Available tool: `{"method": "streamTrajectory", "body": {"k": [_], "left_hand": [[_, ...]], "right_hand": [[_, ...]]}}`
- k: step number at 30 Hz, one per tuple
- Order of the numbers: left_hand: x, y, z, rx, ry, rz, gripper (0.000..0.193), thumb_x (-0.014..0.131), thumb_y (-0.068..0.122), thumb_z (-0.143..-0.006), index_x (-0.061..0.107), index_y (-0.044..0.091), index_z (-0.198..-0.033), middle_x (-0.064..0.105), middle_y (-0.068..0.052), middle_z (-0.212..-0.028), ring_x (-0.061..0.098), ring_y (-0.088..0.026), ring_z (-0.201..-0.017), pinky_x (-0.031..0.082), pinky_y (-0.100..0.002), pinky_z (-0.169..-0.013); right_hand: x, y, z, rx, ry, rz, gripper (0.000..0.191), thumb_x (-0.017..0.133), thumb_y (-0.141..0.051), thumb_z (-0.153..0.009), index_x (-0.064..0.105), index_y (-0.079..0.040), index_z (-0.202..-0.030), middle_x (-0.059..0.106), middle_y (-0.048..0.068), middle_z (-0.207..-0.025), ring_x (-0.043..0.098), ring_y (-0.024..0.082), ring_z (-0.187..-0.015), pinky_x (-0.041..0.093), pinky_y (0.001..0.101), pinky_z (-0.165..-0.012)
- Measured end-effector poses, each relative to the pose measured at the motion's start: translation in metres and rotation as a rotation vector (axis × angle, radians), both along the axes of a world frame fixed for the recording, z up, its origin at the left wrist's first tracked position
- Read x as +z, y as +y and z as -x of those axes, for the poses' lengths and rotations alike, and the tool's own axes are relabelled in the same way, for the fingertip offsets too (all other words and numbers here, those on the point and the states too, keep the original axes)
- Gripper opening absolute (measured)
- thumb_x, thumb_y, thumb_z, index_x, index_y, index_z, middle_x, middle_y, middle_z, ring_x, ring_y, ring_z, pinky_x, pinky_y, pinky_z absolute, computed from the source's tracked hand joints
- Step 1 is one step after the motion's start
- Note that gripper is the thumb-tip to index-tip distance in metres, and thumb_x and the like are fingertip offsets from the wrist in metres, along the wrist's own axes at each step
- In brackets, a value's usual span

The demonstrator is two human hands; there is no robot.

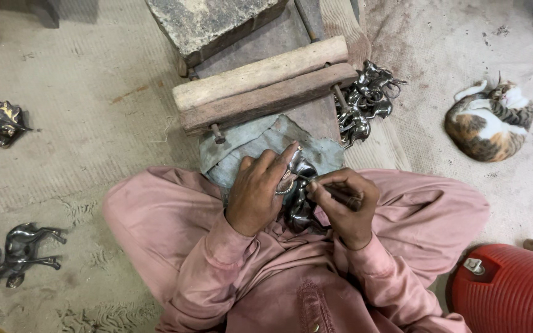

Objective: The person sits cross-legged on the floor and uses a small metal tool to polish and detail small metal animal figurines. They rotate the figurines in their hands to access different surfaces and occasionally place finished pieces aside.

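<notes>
Head view looks straight down on a seated person in pink clothes. At the centre of the frame the left hand (259,191) curls over a shiny metal figure (300,206) resting in the lap, fingers wrapped tight so most of the figure is hidden and its shape is hard to read. Just right of it the right hand (345,206) pinches a thin dark tool (334,190), its tip touching the figure. Above them sits a wooden clamp (265,91), with a heap of similar figures (365,100) at its right end. A cat (488,120) lies curled at the right. A red container (510,293) is cut off at the lower right corner.
</notes>
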State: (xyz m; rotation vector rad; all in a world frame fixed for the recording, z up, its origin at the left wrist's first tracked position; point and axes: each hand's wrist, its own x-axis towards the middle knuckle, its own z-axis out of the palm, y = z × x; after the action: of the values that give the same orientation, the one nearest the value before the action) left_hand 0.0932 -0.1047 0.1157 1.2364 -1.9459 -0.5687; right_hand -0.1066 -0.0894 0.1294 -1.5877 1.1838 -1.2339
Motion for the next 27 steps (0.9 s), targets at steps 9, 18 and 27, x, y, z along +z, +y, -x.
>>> {"method": "streamTrajectory", "body": {"k": [9,18,27], "left_hand": [[0.0047,0.0025,-0.0005,0.010,0.013,0.008,0.071,0.068,-0.002,-0.084,0.051,0.007,-0.152,0.056,-0.011,-0.099,0.052,-0.026,-0.083,0.037,-0.038,-0.079],[0.0006,0.0027,0.0003,0.022,0.014,0.002,0.066,0.068,0.000,-0.088,0.052,0.007,-0.151,0.056,-0.010,-0.097,0.053,-0.024,-0.082,0.036,-0.037,-0.079],[0.0016,0.0025,0.0016,0.022,0.000,0.017,0.065,0.069,0.000,-0.087,0.052,0.007,-0.150,0.056,-0.009,-0.097,0.052,-0.024,-0.082,0.036,-0.037,-0.079]], "right_hand": [[-0.0052,0.0038,-0.0054,-0.168,-0.214,-0.130,0.007,0.068,0.005,-0.098,0.062,0.006,-0.100,0.074,0.016,-0.090,0.074,0.016,-0.076,0.064,0.0284,-0.071],[-0.0050,0.0041,-0.0023,-0.071,-0.178,-0.076,0.004,0.066,0.007,-0.097,0.063,0.007,-0.099,0.073,0.015,-0.090,0.073,0.016,-0.078,0.064,0.0287,-0.073],[-0.0069,0.0054,-0.0036,-0.148,-0.194,-0.141,0.006,0.067,0.008,-0.097,0.062,0.007,-0.100,0.075,0.016,-0.090,0.074,0.016,-0.076,0.063,0.0278,-0.071]]}}
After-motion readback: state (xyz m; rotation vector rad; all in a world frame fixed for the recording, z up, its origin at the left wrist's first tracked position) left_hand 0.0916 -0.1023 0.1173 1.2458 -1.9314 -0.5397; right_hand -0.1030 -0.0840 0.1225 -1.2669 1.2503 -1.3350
